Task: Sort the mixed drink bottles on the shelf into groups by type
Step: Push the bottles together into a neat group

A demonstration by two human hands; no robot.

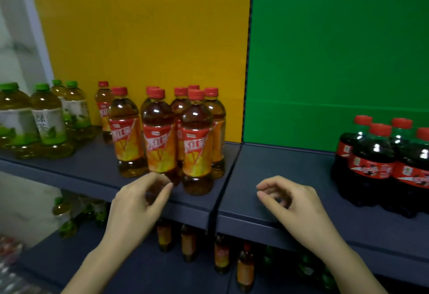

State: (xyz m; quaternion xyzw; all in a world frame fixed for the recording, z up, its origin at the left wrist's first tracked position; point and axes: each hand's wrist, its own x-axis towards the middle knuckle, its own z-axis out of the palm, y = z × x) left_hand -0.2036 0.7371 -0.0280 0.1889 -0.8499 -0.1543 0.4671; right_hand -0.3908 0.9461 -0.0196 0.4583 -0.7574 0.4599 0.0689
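Three groups of bottles stand on the dark shelf [267, 173]. Green-capped green tea bottles [47, 117] are at the left. Several red-capped black tea bottles [160, 131] with orange labels cluster in the middle before the yellow panel. Dark cola bottles [373, 161] with red labels stand at the right before the green panel. My left hand [139, 203] hovers just in front of the black tea cluster, fingers loosely curled, holding nothing. My right hand [290, 201] hangs over the bare shelf stretch between tea and cola, fingers loosely curled and empty.
A lower shelf [139, 268] holds more green tea bottles [62, 217] at the left and black tea bottles [188, 242] under the shelf edge, with green bottles [306, 266] further right. A seam [229, 173] splits the upper shelf between the two panels.
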